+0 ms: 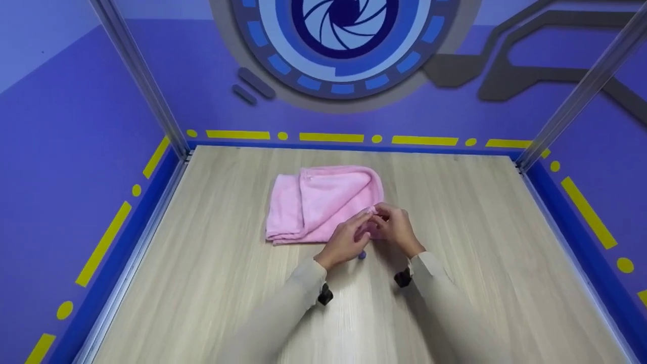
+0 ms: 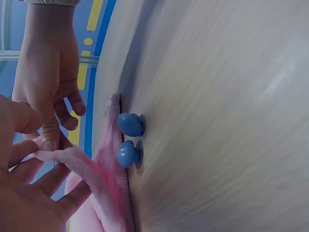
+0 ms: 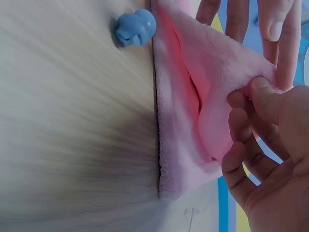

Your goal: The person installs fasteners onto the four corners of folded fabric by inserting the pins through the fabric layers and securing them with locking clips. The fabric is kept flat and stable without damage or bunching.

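One hand (image 1: 398, 228), the right, pinches pink cloth (image 1: 331, 199) the left hand (image 1: 345, 242) touches.

Wide room for a hand is left on the table (image 1: 505, 242), out toward the left wall (image 1: 50, 177) and the right wall (image 1: 606, 151); a strip is left between the two sleeves (image 1: 290, 308) too, narrowed by the small black things (image 1: 403, 278) worn there; its far end is blocked by the left hand (image 1: 346, 240), the right hand (image 1: 398, 227) and two small blue things (image 2: 129, 124), set just beside the pink cloth (image 1: 333, 187); the cloth's raised corner is crowded by fingers, but a gap is left beneath it; behind the cloth, wood can be crossed until the back wall (image 1: 202, 111) is met; both far corners are taken by metal posts (image 1: 581, 91).
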The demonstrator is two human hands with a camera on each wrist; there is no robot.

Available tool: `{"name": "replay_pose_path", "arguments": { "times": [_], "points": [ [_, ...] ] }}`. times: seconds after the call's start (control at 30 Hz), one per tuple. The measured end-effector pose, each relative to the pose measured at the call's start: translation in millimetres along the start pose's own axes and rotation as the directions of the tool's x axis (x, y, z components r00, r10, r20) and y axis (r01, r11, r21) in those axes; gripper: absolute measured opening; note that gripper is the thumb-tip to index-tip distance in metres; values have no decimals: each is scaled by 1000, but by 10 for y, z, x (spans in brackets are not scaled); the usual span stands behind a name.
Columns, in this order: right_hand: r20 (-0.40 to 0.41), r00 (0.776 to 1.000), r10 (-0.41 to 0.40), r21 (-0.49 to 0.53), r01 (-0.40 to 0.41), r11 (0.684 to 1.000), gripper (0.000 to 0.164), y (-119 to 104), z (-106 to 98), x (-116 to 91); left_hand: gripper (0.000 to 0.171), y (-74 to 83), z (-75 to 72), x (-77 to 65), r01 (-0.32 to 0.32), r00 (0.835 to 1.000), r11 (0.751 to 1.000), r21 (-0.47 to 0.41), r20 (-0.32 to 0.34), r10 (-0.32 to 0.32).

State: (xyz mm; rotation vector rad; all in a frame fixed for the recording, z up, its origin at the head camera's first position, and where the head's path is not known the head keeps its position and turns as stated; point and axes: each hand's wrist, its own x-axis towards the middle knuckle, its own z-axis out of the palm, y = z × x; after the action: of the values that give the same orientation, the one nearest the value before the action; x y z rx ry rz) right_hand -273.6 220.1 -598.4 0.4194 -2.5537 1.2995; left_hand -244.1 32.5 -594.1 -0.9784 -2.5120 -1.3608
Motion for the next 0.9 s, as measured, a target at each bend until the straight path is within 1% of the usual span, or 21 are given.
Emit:
{"name": "replay_pose_path", "arguments": {
  "times": [0.07,0.13,0.2,0.27,0.33,0.4,0.47,0.53,0.6,0.67,0.73,0.9],
  "points": [
    [9,1000,-2,-10,2,1000,5,15,-19,7,57,-4,-10,14,-14,1000,1000,15,-5,14],
    [15,1000,-17,-20,17,1000,3,26,-25,12,55,-11,-20,13,-30,999,998,51,-32,31],
    [7,999,-34,-36,34,999,3,31,-25,14,52,-14,-34,-4,-31,998,995,95,-55,37],
    [2,999,-48,-49,48,998,5,33,-26,13,45,-7,-44,-26,-28,998,991,127,-45,34],
    [-2,999,-50,-66,50,997,4,31,-27,9,36,-4,-52,-45,-34,999,989,141,15,33],
    [3,999,-35,-72,35,997,4,26,-25,2,32,1,-56,-63,-37,994,986,161,106,20],
    [8,1000,-25,-77,25,997,3,21,-22,-4,32,4,-54,-78,-39,979,981,191,202,0],
    [11,1000,-20,-80,21,997,4,18,-17,-9,35,3,-43,-95,-46,962,971,234,273,-20],
    [10,1000,-15,-79,16,997,4,17,-10,-12,35,3,-30,-110,-52,946,961,270,322,-39],
    [3,1000,-18,-79,18,997,4,16,-6,-15,33,2,-19,-123,-61,936,954,293,348,-47],
    [-4,1000,-18,-80,18,997,4,17,-5,-20,30,-4,-4,-134,-71,932,946,317,359,-50],
    [-2,1000,-22,-65,22,998,4,19,-17,-13,25,-31,40,-136,-82,933,930,359,355,-54]
  ]
}}
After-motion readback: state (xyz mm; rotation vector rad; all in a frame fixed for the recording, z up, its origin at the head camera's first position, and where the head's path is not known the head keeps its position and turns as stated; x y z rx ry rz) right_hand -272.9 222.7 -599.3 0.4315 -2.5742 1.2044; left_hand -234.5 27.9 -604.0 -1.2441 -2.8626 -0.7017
